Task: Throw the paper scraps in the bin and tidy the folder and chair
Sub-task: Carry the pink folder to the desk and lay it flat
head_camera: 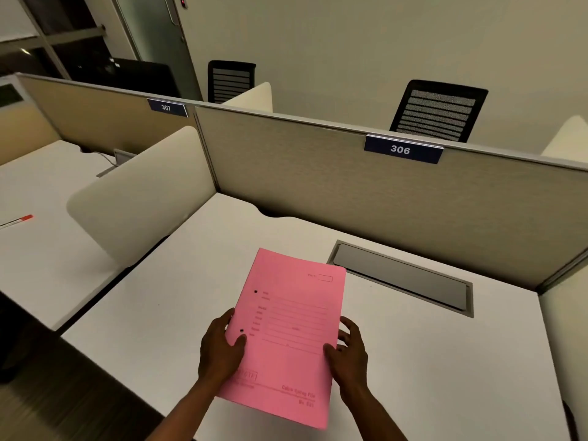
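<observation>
A closed pink folder (288, 332) with printed lines on its cover is held over the white desk (445, 361), its near end tilted toward me. My left hand (219, 348) grips its left edge, thumb on the cover. My right hand (348, 353) grips its right edge, thumb on top and fingers along the side. No paper scraps and no bin show in the head view. My own chair is out of view.
A grey cable-tray flap (401, 278) is set into the desk behind the folder. A beige partition labelled 306 (401, 150) walls the back. A cream side divider (140, 192) separates the neighbouring desk, where a red-capped pen (19, 220) lies. Two black mesh chairs (437, 111) stand beyond.
</observation>
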